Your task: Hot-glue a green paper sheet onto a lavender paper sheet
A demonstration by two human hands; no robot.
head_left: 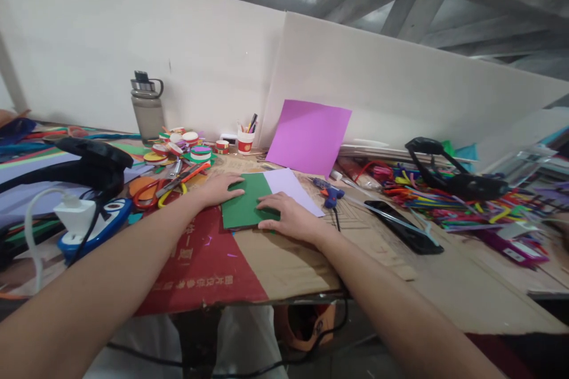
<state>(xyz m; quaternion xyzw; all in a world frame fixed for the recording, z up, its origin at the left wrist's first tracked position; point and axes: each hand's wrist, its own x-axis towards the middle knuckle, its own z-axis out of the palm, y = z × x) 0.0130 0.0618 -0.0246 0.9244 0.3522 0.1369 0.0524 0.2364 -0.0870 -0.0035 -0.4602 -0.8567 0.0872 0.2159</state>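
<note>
A green sheet of paper (247,201) lies flat on the brown cardboard (284,260) that covers the table. My left hand (219,188) rests palm down on its left edge, fingers together. My right hand (288,218) presses on its lower right corner, fingers spread flat. A pale lilac sheet (293,188) lies partly under the green one, to its right. Neither hand grips anything.
A purple sheet (309,136) leans on the white wall. A blue glue gun (328,191), a black phone (403,226) and a heap of pipe cleaners (427,195) lie right. Scissors (171,185), tape rolls (191,148), a water bottle (147,108), headphones (93,160) and a white charger (75,216) are left.
</note>
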